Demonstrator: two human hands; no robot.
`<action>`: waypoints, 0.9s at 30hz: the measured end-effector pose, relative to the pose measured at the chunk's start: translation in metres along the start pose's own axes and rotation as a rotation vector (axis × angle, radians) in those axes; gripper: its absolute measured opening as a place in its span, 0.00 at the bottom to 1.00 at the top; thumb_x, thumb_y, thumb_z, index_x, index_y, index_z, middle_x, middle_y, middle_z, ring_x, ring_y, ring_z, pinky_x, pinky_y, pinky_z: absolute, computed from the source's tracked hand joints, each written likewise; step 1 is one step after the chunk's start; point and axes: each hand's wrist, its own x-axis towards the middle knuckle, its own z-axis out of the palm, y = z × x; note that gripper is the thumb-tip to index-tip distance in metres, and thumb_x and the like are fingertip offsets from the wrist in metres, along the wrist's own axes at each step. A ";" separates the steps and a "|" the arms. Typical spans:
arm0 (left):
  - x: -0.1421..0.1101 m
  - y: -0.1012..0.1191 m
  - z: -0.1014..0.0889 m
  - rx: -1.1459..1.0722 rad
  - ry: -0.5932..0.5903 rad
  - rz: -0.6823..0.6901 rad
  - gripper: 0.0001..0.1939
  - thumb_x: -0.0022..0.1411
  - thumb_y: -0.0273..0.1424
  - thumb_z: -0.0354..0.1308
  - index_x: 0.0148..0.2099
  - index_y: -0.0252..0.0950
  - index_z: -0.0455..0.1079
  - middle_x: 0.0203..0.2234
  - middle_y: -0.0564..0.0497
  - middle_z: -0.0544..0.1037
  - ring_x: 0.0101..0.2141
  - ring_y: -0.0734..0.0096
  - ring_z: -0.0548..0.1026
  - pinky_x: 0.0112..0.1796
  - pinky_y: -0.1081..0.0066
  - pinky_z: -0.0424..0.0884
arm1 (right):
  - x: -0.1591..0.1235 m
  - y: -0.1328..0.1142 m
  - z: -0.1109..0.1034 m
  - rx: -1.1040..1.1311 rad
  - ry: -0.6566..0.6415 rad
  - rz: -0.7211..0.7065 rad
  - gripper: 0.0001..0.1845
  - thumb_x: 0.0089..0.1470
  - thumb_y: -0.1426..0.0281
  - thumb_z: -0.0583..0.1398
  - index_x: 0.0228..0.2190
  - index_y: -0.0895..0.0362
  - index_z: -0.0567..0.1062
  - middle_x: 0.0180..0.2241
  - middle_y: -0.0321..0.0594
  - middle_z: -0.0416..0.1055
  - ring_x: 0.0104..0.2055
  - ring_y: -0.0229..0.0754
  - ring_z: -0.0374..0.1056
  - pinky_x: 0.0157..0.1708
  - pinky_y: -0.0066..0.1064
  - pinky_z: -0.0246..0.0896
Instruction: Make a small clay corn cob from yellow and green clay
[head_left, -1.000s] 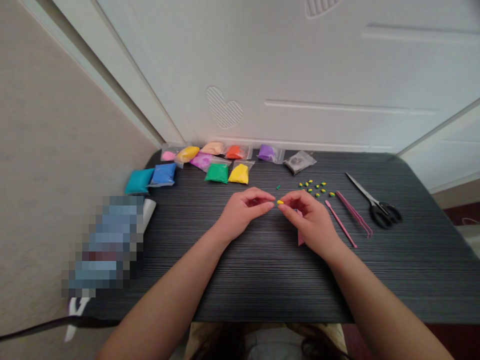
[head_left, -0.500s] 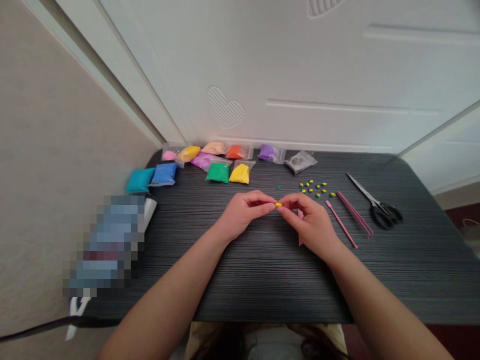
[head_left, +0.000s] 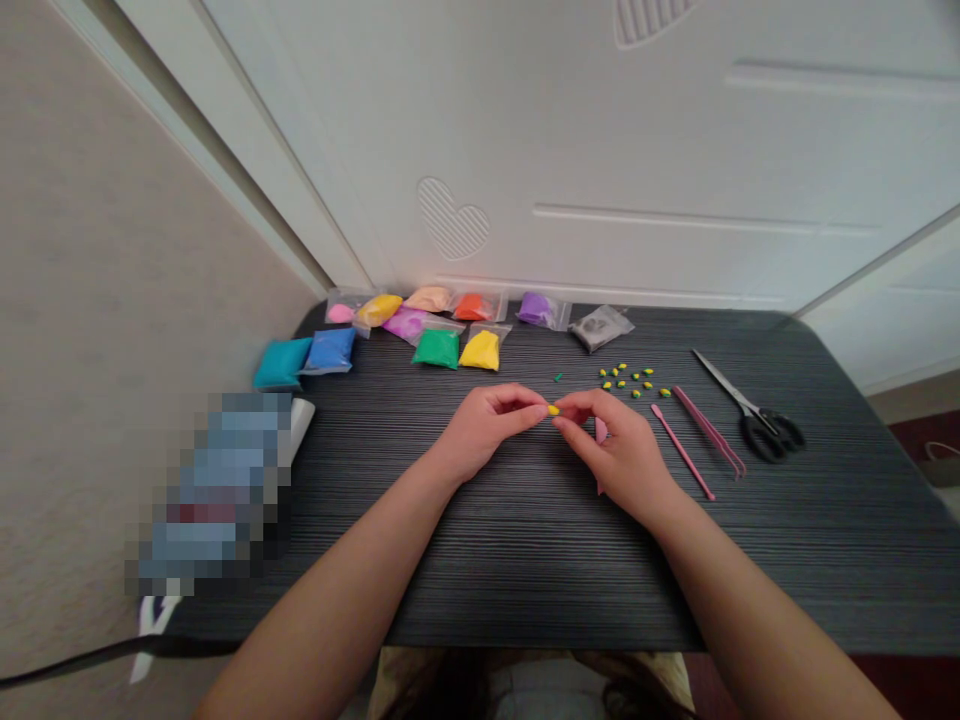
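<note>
A small yellow clay piece (head_left: pixel 553 410) sits between the fingertips of both hands, above the dark table. My left hand (head_left: pixel 491 425) pinches its left end with thumb and index finger. On the other side, the thumb and index fingertips of my right hand (head_left: pixel 619 440) close around the right end. Beneath the right palm a pink flat item (head_left: pixel 601 430) shows only in part. A tiny green clay bit (head_left: pixel 558 377) lies just beyond the fingers. To its right are several small yellow-and-green clay pieces (head_left: pixel 636 394), set in loose rows.
Pink tweezers (head_left: pixel 709 432), a pink modelling stick (head_left: pixel 682 452) and black-handled scissors (head_left: pixel 757 420) lie at right. Bags of coloured clay, among them green (head_left: pixel 437 348), yellow (head_left: pixel 481 350) and blue (head_left: pixel 331 350), line the back. A blurred-out object (head_left: pixel 217 490) is at left.
The yellow clay piece has shifted very slightly left in the fingertips, and the right fingertips have parted a little around it. The view has tilted slightly; the rest stays in place.
</note>
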 end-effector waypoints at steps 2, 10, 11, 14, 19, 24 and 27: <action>0.000 0.000 0.000 0.008 -0.011 -0.004 0.09 0.50 0.36 0.58 0.31 0.35 0.72 0.26 0.52 0.74 0.30 0.72 0.69 0.36 0.71 0.64 | 0.000 0.000 -0.001 -0.016 -0.005 -0.002 0.06 0.51 0.69 0.56 0.34 0.54 0.70 0.30 0.36 0.70 0.33 0.38 0.65 0.35 0.31 0.60; -0.001 -0.002 0.001 -0.047 -0.036 -0.004 0.09 0.49 0.33 0.59 0.35 0.36 0.72 0.31 0.52 0.75 0.33 0.72 0.71 0.39 0.71 0.64 | 0.000 0.000 -0.001 -0.027 -0.010 -0.001 0.06 0.51 0.69 0.56 0.34 0.54 0.70 0.30 0.36 0.70 0.33 0.37 0.65 0.35 0.30 0.59; -0.001 -0.002 0.001 -0.040 -0.039 -0.005 0.09 0.49 0.33 0.59 0.35 0.36 0.72 0.31 0.52 0.75 0.33 0.71 0.71 0.39 0.71 0.64 | 0.000 0.000 -0.001 -0.029 -0.010 -0.001 0.06 0.51 0.69 0.55 0.34 0.54 0.70 0.30 0.36 0.70 0.33 0.38 0.65 0.35 0.30 0.59; -0.001 -0.001 0.001 -0.009 -0.023 -0.008 0.10 0.49 0.34 0.59 0.34 0.36 0.72 0.31 0.51 0.75 0.33 0.70 0.71 0.39 0.70 0.64 | 0.000 0.000 0.000 -0.031 -0.017 -0.004 0.07 0.51 0.69 0.55 0.35 0.54 0.70 0.31 0.36 0.70 0.34 0.38 0.65 0.35 0.31 0.60; -0.001 0.000 0.001 0.027 0.012 0.006 0.09 0.50 0.35 0.58 0.32 0.36 0.72 0.28 0.53 0.75 0.31 0.72 0.70 0.36 0.72 0.64 | 0.000 0.001 0.000 -0.037 0.001 -0.006 0.09 0.51 0.69 0.56 0.37 0.53 0.69 0.31 0.36 0.70 0.34 0.38 0.65 0.36 0.32 0.60; 0.000 0.002 0.000 0.074 0.018 0.024 0.11 0.53 0.37 0.54 0.26 0.35 0.70 0.21 0.55 0.69 0.26 0.75 0.65 0.31 0.74 0.61 | -0.001 0.000 0.000 -0.037 0.001 0.006 0.10 0.52 0.69 0.55 0.38 0.54 0.69 0.31 0.36 0.70 0.34 0.38 0.65 0.36 0.30 0.60; 0.001 0.001 0.000 0.045 0.012 0.012 0.09 0.52 0.36 0.56 0.30 0.35 0.70 0.23 0.55 0.70 0.26 0.76 0.65 0.31 0.74 0.60 | -0.001 -0.001 0.000 -0.037 -0.001 0.010 0.10 0.52 0.69 0.55 0.38 0.54 0.69 0.31 0.36 0.69 0.34 0.37 0.65 0.36 0.30 0.60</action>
